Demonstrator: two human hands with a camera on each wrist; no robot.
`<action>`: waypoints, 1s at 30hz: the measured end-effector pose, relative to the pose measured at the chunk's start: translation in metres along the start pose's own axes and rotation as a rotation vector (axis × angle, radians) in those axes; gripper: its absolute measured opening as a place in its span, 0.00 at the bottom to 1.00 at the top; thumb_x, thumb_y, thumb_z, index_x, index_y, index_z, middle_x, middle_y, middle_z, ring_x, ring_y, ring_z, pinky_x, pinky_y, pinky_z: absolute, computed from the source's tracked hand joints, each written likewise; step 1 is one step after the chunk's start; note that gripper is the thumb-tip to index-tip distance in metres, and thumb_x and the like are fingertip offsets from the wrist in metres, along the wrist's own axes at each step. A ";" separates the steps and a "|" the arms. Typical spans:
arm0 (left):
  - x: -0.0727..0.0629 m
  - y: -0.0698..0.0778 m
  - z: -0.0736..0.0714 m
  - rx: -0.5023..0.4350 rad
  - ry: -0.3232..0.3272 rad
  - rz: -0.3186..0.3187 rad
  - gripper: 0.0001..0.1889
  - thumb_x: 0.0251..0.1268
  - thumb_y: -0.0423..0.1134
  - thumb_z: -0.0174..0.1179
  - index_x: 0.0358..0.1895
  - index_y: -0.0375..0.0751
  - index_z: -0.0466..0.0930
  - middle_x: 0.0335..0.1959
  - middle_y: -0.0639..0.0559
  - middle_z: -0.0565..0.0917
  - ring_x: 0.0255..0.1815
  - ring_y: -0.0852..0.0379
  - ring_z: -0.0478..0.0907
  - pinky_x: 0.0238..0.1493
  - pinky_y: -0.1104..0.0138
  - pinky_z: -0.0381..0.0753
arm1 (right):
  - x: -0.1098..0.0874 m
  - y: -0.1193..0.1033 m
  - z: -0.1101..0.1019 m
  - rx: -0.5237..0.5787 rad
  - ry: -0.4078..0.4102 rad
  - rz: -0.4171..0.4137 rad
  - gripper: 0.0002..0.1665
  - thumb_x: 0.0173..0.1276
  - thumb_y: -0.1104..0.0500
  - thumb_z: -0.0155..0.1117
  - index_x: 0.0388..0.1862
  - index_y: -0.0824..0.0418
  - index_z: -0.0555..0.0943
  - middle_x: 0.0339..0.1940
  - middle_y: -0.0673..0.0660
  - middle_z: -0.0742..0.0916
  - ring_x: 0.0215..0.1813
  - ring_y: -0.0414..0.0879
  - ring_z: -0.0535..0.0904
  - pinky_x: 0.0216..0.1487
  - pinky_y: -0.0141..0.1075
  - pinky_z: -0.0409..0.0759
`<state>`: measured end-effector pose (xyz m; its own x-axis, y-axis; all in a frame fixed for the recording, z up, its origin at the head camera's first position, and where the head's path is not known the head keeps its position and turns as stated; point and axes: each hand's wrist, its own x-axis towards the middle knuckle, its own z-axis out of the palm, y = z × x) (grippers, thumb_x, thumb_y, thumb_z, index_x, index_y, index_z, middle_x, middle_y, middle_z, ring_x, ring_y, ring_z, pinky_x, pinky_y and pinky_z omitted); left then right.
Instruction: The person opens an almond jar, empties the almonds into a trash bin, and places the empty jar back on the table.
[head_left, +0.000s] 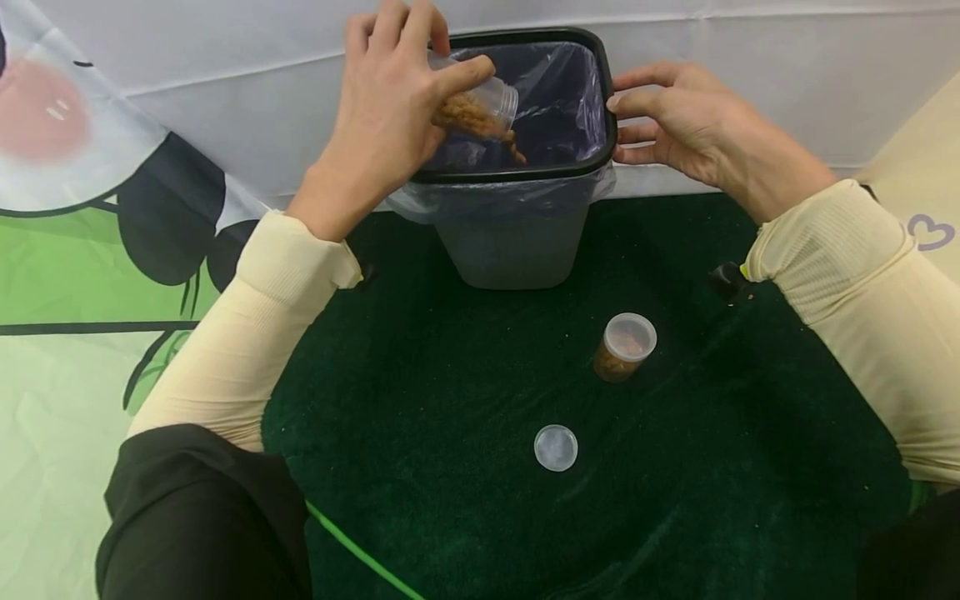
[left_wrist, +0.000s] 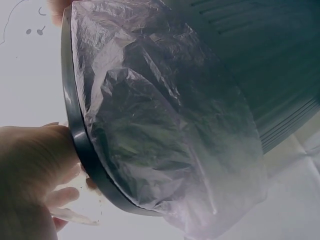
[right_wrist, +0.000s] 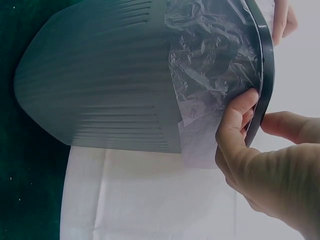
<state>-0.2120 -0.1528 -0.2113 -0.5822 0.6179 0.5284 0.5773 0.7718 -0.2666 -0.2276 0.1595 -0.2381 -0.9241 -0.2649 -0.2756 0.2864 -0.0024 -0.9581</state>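
Note:
My left hand (head_left: 390,104) grips a clear plastic jar (head_left: 504,98) tipped on its side over the trash bin (head_left: 517,242). Small brown pieces (head_left: 467,115) fill the jar's lower side, and some trail out over its mouth inside the bin. A thin clear liner bag (head_left: 573,79) is folded over the bin's black rim (head_left: 525,173). On the bin's right side, my right hand (head_left: 686,121) pinches that rim; the right wrist view shows the thumb (right_wrist: 285,125) on one side and curled fingers (right_wrist: 232,127) on the other.
A lidded jar (head_left: 627,343) with brown contents stands on the dark green cloth (head_left: 450,383), right of centre. Nearer lies a loose translucent lid (head_left: 556,447). Behind the bin hangs a white printed sheet (head_left: 247,50). A green cord (head_left: 360,552) runs along the front left.

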 end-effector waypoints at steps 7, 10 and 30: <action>0.004 0.000 -0.001 0.029 0.021 0.003 0.22 0.83 0.39 0.42 0.67 0.60 0.82 0.58 0.36 0.77 0.63 0.37 0.69 0.66 0.45 0.65 | 0.001 0.000 0.001 0.010 -0.008 -0.002 0.31 0.76 0.60 0.65 0.74 0.53 0.66 0.57 0.54 0.75 0.51 0.51 0.77 0.40 0.35 0.88; 0.004 0.000 -0.002 0.032 0.014 0.000 0.22 0.83 0.38 0.43 0.67 0.60 0.82 0.58 0.36 0.77 0.65 0.37 0.69 0.67 0.45 0.64 | 0.002 -0.001 0.001 -0.004 -0.004 -0.004 0.31 0.77 0.60 0.64 0.74 0.53 0.65 0.56 0.54 0.75 0.51 0.51 0.77 0.40 0.34 0.88; 0.009 0.006 -0.003 0.219 -0.009 0.064 0.28 0.79 0.28 0.46 0.70 0.61 0.80 0.59 0.42 0.78 0.72 0.42 0.69 0.77 0.47 0.63 | 0.002 -0.002 0.003 -0.031 -0.004 -0.013 0.31 0.77 0.59 0.63 0.75 0.53 0.65 0.56 0.53 0.75 0.51 0.50 0.77 0.40 0.34 0.87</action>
<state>-0.2121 -0.1431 -0.2054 -0.5544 0.6671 0.4976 0.4758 0.7446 -0.4681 -0.2292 0.1560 -0.2369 -0.9268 -0.2686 -0.2626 0.2662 0.0239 -0.9636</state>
